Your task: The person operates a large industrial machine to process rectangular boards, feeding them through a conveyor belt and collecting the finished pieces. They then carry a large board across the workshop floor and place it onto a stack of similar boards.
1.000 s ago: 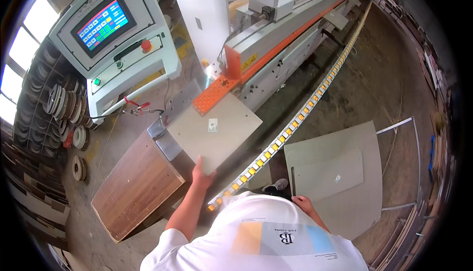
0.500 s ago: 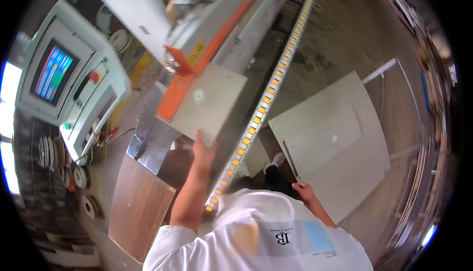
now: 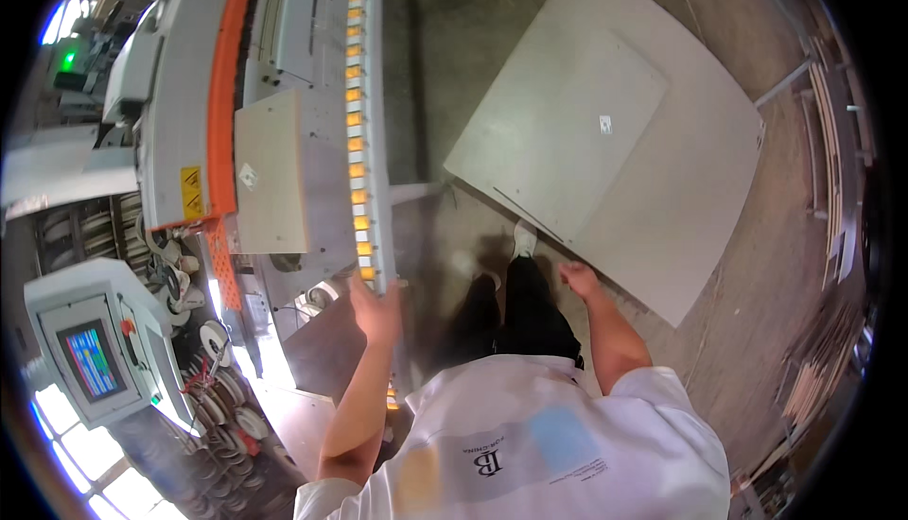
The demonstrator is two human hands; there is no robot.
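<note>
A small pale panel (image 3: 268, 175) with a white label lies on the edge-banding machine, against its orange guide (image 3: 223, 95). My left hand (image 3: 376, 312) is apart from that panel, over the near end of a rail with yellow and white rollers (image 3: 356, 118). Its thumb and forefinger are spread, and nothing shows between them; whether they touch the rail I cannot tell. My right hand (image 3: 579, 280) hangs with curled fingers beside the near edge of a large grey panel (image 3: 690, 189), holding nothing visible. A smaller labelled panel (image 3: 577, 109) rests on top of the large one.
To the left stands a control console (image 3: 95, 345) with a lit screen. Rolls of edging tape (image 3: 216, 340) stand beside it. Several boards (image 3: 823, 170) lean along the right side. My feet are on the concrete floor (image 3: 430, 265) between the machine and the large panel.
My left hand has left the small panel's near edge and is now at the rail's end. The panel sits farther from it along the machine. The view has turned right.
</note>
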